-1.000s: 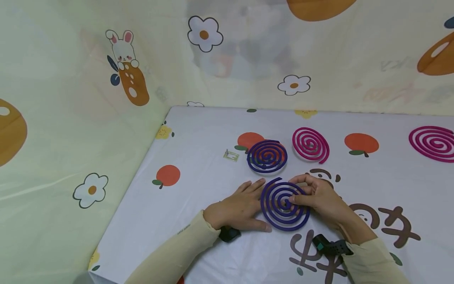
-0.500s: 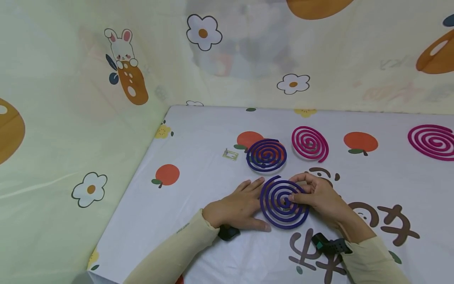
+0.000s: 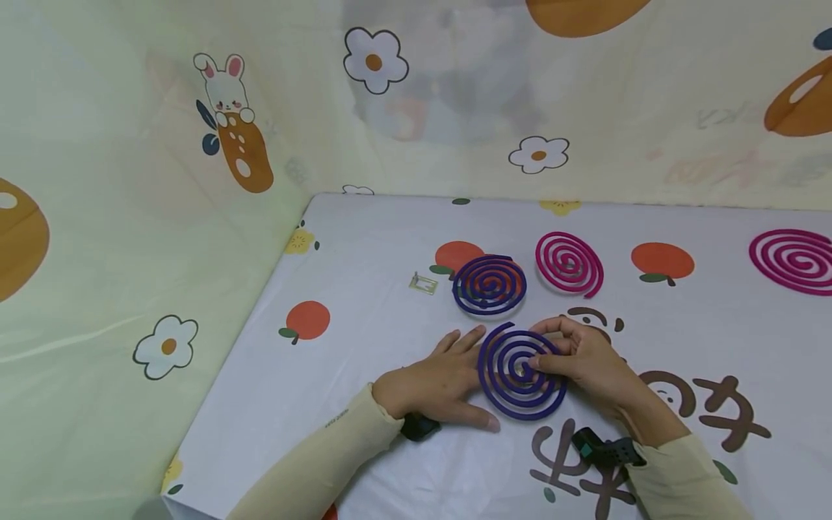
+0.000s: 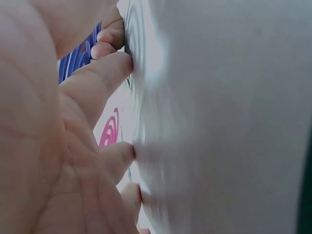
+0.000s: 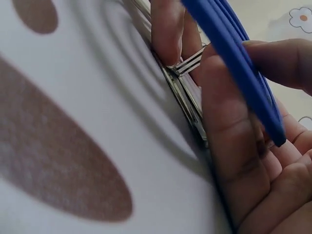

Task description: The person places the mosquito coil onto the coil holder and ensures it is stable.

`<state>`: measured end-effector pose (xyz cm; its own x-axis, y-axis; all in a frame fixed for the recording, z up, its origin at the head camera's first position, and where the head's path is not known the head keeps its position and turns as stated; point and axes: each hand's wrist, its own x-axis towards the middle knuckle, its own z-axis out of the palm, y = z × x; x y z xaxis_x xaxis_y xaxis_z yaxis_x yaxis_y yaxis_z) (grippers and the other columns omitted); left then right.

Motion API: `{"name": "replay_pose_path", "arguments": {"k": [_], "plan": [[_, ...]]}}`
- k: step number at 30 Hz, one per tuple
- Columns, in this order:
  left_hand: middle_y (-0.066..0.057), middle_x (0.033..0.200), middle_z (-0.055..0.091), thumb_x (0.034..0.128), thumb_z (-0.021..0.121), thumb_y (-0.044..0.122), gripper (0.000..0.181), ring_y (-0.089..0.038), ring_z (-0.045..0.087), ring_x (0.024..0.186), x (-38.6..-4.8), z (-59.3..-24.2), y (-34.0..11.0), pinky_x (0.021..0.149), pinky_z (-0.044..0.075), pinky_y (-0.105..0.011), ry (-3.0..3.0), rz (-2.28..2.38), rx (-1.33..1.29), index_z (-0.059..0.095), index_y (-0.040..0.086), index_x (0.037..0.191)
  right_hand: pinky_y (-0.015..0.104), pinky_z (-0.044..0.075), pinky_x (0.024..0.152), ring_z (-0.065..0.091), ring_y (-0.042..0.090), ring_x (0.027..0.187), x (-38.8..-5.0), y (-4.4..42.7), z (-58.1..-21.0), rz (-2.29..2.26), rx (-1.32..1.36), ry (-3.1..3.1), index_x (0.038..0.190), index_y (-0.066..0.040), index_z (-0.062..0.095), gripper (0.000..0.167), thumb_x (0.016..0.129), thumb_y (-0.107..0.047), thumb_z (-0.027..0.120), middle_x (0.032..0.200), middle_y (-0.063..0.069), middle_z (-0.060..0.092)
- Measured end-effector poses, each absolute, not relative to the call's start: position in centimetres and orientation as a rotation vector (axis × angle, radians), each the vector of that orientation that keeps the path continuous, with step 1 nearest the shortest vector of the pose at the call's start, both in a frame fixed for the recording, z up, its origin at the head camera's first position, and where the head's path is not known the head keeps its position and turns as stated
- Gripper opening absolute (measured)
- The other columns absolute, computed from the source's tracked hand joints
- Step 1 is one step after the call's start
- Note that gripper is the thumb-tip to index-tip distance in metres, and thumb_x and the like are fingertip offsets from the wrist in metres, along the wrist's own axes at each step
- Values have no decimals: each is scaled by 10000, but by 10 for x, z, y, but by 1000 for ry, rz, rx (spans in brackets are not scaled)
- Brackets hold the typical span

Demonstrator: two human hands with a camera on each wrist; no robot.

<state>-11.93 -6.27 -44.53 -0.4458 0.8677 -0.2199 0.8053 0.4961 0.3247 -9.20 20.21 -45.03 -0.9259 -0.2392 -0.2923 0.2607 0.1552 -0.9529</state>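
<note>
A dark blue mosquito coil point(image 3: 510, 371) is held slightly raised over the table in the head view. My right hand point(image 3: 581, 365) pinches it near the centre, thumb on top and fingers underneath. In the right wrist view, a thin metal coil stand point(image 5: 183, 92) lies on the table below the blue coil point(image 5: 234, 63), with fingers touching its raised prong. My left hand point(image 3: 438, 379) rests on the table, fingers spread, just left of the coil. Its fingertips point(image 4: 124, 61) press the surface in the left wrist view.
Behind the hands, another blue coil point(image 3: 489, 285) appears raised off the table. Beside it stands a tilted pink coil point(image 3: 569, 263), with a second pink coil point(image 3: 799, 261) far right. A loose metal stand point(image 3: 424, 284) lies left of them. Patterned sheets point(image 3: 455, 108) wall the back and left.
My left thumb has shifted slightly toward me. The right hand and the blue coil stay nearly in place.
</note>
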Motion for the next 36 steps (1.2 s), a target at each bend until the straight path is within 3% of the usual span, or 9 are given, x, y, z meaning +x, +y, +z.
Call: {"name": "replay_pose_path", "arguments": {"k": [11, 36], "plan": [[-26, 1752, 146, 947, 637, 662, 819, -324, -35, 1616, -119, -443, -63, 1267, 108, -588, 2393, 214, 1388, 364, 308, 1634, 224, 576, 790, 733, 139, 879, -90, 202, -443, -1668, -60, 2278, 1285, 58, 589, 453, 934, -143, 794, 1023, 133, 786], [-10, 1754, 129, 946, 646, 651, 824, -292, -41, 1619, -121, -442, -64, 1276, 88, -564, 2376, 222, 1361, 354, 308, 1637, 220, 569, 790, 741, 161, 877, -90, 201, -442, -1624, -11, 2246, 1300, 70, 577, 473, 932, -141, 786, 994, 119, 791]]}}
